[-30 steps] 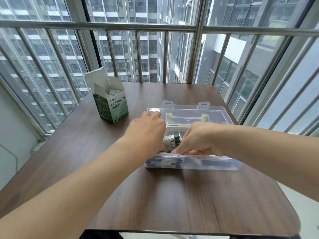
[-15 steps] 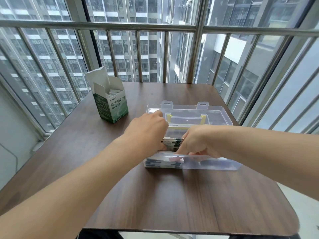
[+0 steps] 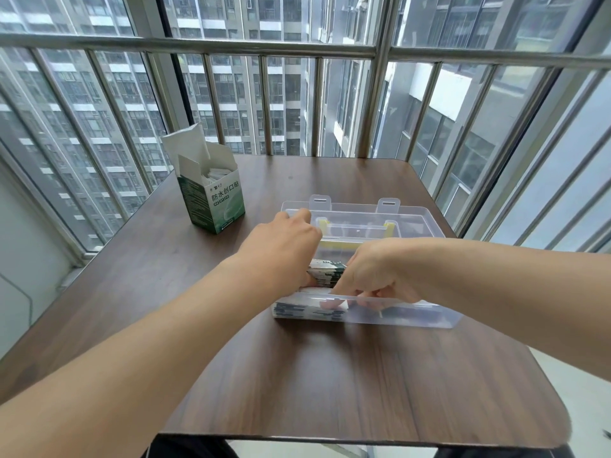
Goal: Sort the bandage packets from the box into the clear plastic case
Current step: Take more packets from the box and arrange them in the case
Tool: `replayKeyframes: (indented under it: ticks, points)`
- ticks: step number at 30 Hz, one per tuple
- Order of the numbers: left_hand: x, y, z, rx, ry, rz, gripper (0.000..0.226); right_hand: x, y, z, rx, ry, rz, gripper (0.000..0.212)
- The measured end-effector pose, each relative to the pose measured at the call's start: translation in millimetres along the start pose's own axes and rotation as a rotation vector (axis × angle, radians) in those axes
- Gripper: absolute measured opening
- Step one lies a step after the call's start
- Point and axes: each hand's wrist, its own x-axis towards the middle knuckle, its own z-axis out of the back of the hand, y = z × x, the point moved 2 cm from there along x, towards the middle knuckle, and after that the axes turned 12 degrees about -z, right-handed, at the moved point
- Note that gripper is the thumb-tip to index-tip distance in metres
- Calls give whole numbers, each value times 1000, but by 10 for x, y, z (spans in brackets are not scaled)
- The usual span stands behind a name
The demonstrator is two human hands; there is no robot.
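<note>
A person is reaching both bare arms across a brown table [image 3: 330, 385] toward a clear case [image 3: 396, 314] lying open near the middle. The left hand [image 3: 281, 249] is lying over the left side of the case, knuckles up, fingers curled down around the left end of a stack of packets [image 3: 325, 271] that is standing up inside the case. The right hand [image 3: 370, 274] is coming in from the right, its fingers bent and pressing down against the right side of the same stack, with the fingertips [image 3: 334, 300] showing through the clear front wall. Both hands are gripping the stack between them, though how tightly cannot be told.

More packets are lying low in the left part of the case, showing as dark green and white bands through the front wall. The right part of the case is showing only faint dark shapes that are too blurred to name. The lid [image 3: 413, 216] is lying flat behind the case, with two latch tabs at its far edge and a yellow-ended handle in its middle.

A green and white box [image 3: 221, 206] is standing upright on the far left of the table, well apart from the case, its top flaps open and white packets showing inside.

Behind the table, a metal railing [image 3: 297, 49] is running across windows looking out on tall buildings.
</note>
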Motion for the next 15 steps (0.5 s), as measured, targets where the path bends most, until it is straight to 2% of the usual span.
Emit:
replayKeyframes:
  ticks: [7,15]
  points:
    - [-24,-8,2,-18,-67,39,36,-128,3,-4,-10,-140,71,38]
    - [-25,-3,1,-38,-80,64,34,-21,15,-71,-5,-19,32,35]
